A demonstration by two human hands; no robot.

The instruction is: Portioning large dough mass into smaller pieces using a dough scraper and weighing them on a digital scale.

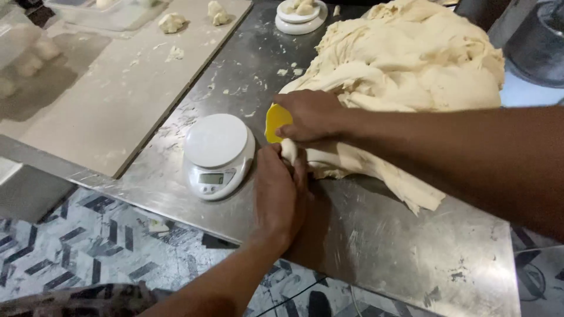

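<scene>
- Head view: steel covered the table [411, 246], which stood over a patterned tile floor [88, 246]; a pale board [117, 100] lay at the far left with small dough lumps [171, 22] on it.
- A big heap of dough [411, 58] filled the far right of the table, and a strip pulled from its near edge ran toward the middle.
- The right hand [311, 114] was closed around a yellow scraper [276, 122], its edge pressed down on that strip.
- The left hand [281, 191] was curled around the end of the strip, just beside the scraper.
- A white kitchen scale [218, 154] sat just left of both hands; a second scale [301, 16] stood far off.
- Judged risk: the scraper edge worked very near the left fingers and could nick them if it slipped on the soft dough.
- Sticky dough might stretch instead of parting, so the piece could come off uneven.
- A hard tug could knock the near scale toward the table edge.
</scene>
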